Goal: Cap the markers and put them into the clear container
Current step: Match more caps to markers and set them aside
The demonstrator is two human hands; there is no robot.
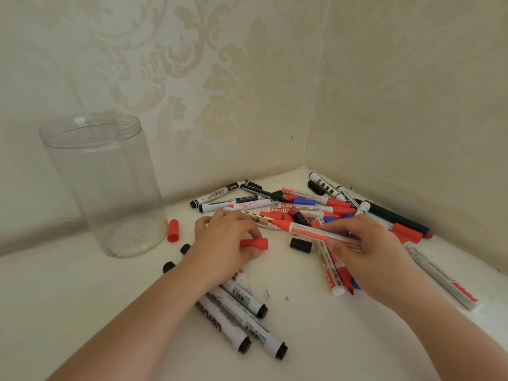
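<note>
My left hand (228,243) pinches a red cap (254,243); right hand (368,243) grips the red marker (316,232), tip toward the cap, axis roughly level w/ it. Clear container (107,188) stands left of the cap, empty.

Only a few words can be read. The black marker (218,193) at the back of the pile, near the wall, has "deli" in white letters on its dark end, with some Chinese signs beside it. The marker (224,323) lying nearest on the desk shows big letters that end in "BOARD". The marker next to it (243,298) has a barcode. The print on the other pens is too small to read.
</note>
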